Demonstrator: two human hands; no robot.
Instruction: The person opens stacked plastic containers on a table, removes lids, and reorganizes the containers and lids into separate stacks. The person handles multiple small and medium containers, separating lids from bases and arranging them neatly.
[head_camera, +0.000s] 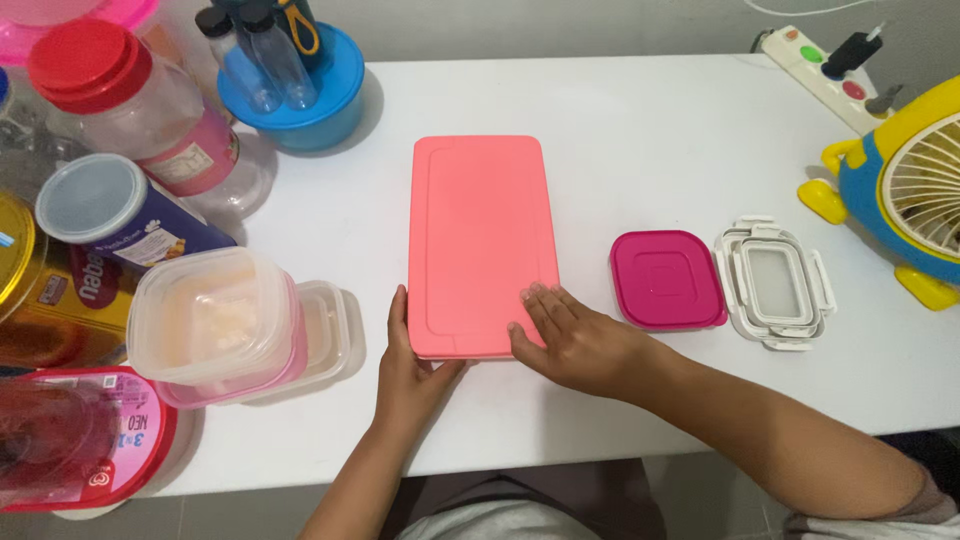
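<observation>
Both hands touch pink lid

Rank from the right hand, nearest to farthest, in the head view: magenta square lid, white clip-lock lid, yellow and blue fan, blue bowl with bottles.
From the right hand:
1. magenta square lid, just to its right.
2. white clip-lock lid, right of the magenta one.
3. yellow and blue fan, at the right edge, and blue bowl, far left corner: too close to call.

arms: bare to elbows | right sleeve: grey, short | rings: none seen
</observation>
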